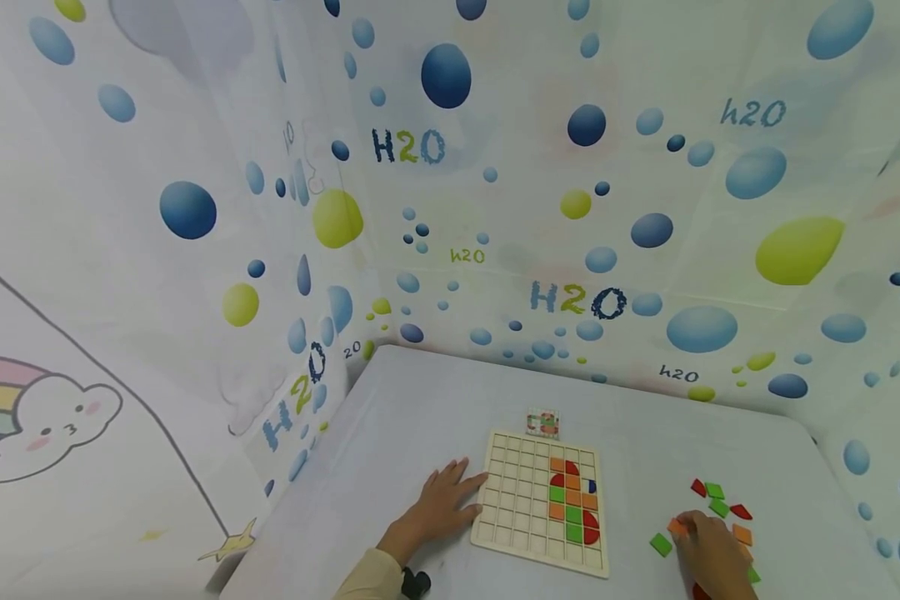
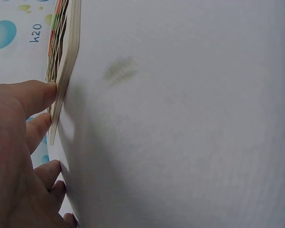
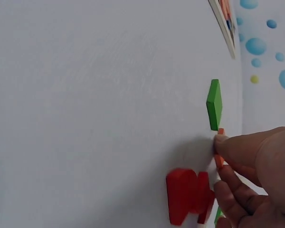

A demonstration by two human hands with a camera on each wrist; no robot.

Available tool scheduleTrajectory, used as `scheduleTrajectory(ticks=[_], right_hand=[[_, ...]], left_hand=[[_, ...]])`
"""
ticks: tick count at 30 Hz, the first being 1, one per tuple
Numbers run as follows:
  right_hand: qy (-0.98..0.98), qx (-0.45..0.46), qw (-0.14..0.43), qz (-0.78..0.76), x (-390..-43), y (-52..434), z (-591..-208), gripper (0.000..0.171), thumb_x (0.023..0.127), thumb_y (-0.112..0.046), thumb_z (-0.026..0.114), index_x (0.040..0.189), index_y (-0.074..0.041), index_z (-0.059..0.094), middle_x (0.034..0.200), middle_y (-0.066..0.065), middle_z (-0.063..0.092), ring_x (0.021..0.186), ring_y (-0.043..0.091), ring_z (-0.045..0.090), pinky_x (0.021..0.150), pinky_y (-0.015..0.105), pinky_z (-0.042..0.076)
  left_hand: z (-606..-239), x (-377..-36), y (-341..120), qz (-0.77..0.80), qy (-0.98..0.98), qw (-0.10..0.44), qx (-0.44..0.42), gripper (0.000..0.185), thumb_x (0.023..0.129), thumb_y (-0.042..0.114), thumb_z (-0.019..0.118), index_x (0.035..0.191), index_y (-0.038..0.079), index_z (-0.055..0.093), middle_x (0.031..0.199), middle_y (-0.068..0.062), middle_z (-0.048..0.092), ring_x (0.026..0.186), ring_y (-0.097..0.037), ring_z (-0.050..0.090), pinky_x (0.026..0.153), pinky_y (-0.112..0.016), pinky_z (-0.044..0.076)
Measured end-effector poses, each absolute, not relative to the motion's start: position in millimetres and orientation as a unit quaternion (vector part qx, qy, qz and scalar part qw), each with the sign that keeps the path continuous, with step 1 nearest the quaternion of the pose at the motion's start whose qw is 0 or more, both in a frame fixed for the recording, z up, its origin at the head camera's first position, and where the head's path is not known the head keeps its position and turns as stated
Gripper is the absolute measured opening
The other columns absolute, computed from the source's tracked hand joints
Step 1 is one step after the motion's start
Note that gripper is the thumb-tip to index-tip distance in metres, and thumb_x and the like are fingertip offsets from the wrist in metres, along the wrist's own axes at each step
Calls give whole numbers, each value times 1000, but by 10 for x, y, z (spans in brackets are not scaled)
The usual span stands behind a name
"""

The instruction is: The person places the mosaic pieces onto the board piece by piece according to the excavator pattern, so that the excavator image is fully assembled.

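Note:
A wooden grid board (image 1: 516,498) lies on the table, its right part filled with orange and green squares, red rounded pieces and a small blue piece. My left hand (image 1: 442,502) rests at the board's left edge, fingers spread, with thumb and a fingertip touching the rim in the left wrist view. Over at the right, my right hand (image 1: 708,550) pinches an orange square tile (image 1: 675,527) between thumb and fingers, low over the table. Beside it lie a green tile (image 1: 661,545) and, in the right wrist view, several red pieces (image 3: 179,195).
Loose red, green and orange pieces (image 1: 718,507) are scattered around my right hand. A small patterned card (image 1: 543,422) lies beyond the board's far edge. Printed sheets (image 1: 495,250) enclose the white table (image 1: 390,433). A black object (image 1: 416,582) shows by my left wrist.

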State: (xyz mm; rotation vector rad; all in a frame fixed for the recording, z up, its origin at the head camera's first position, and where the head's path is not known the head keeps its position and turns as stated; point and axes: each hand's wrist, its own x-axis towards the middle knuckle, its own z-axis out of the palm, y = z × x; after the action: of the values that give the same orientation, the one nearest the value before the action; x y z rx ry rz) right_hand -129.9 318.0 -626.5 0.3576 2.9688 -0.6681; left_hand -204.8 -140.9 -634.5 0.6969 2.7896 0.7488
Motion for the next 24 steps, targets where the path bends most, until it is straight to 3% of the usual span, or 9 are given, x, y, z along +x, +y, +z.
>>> scheduleTrajectory(ticks=[7,16,24], right_hand=[[955,138,56,-258,-1494,3093,-6286,35,97,-12,71,124,9,63,112,25,64,104,40,58,82,65,48],[956,118,50,-263,-1647,2800,-6281,29,95,-13,75,118,4,67,107,19,65,98,33,59,78,57,46],[958,87,42,-270,-1652,2336,-6237,28,93,-12,74,117,2,70,113,17,66,107,34,60,83,57,48]], left_hand=[[-6332,-2049,-1406,251,936,82,234,56,105,42,62,158,29,51,170,-17,34,157,-44,31,126,-69,22],[-6349,-2064,-1398,247,938,81,231,56,105,43,61,158,30,50,170,-16,34,157,-42,30,126,-68,22],[-6376,-2072,-1398,243,939,77,231,56,104,43,62,157,31,51,170,-16,35,157,-43,32,125,-68,23]])
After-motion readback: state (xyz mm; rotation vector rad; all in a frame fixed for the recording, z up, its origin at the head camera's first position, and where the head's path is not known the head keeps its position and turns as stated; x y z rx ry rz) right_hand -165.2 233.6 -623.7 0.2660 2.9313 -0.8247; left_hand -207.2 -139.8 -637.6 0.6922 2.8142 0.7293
